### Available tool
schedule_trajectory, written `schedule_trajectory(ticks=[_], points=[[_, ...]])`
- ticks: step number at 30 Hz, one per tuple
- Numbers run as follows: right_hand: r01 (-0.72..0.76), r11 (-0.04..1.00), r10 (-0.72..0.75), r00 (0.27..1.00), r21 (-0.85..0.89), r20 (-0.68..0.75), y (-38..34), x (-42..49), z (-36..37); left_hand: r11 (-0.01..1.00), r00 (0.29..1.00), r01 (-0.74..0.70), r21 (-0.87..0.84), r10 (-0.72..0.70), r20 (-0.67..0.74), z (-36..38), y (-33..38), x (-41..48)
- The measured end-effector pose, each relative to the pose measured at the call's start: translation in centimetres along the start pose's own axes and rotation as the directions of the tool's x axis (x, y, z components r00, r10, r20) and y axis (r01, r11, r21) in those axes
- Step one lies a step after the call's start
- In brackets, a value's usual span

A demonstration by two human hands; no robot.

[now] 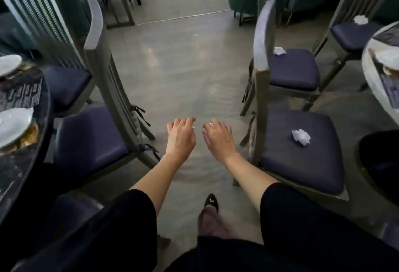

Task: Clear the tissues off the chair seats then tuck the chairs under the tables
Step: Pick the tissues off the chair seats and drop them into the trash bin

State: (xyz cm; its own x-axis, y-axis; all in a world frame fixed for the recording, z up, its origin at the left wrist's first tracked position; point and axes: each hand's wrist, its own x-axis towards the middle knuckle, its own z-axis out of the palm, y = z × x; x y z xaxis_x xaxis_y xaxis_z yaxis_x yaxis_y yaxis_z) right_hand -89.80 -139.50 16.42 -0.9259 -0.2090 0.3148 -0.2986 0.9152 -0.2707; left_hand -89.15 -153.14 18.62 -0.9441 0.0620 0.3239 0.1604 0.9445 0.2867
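A glossy grey floor (183, 66) forms an aisle between a dark round table (19, 174) on the left and a pale table (370, 77) on the right. The blue-cushioned chairs on both sides are pulled out, backs to the aisle and seats facing their tables. On the right, crumpled tissues lie towards the far edge of the near seat (302, 163), middle seat (295, 73) and far seat (352, 36): near tissue (301, 136), middle tissue (279, 51), far tissue (360, 19). Over the aisle the left hand (181, 138) and right hand (219, 140) hang apart with fingers curled, the right pinching a white scrap (210, 124); the left's hold cannot be told.

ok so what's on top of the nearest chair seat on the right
One crumpled white tissue lies on the purple seat cushion, toward its far side. Part of the near edge is hidden behind the dark sleeve.
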Motion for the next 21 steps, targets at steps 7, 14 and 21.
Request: schedule_trajectory(ticks=[7, 14, 21], points=[[-0.114, 0.993, 0.116, 0.99, -0.022, 0.083, 1.1, 15.7, 4.9, 0.996, 0.997, -0.036, 0.076, 0.031, 0.072, 2.5, -6.9, 15.4], [-0.176, 0.984, 0.176, 0.984, -0.029, 0.015, 2.0, 29.6, 8.5, 0.996, 0.99, -0.042, 0.072, 0.032, 0.135, 6.3, -11.8, 28.5], [-0.297, 0.955, 0.295, 0.947, 0.001, -0.127, 7.1, 44.6, 11.8, 0.988, 0.985, -0.149, 0.047, 0.144, 0.094, 10.5, -15.6, 46.5]])
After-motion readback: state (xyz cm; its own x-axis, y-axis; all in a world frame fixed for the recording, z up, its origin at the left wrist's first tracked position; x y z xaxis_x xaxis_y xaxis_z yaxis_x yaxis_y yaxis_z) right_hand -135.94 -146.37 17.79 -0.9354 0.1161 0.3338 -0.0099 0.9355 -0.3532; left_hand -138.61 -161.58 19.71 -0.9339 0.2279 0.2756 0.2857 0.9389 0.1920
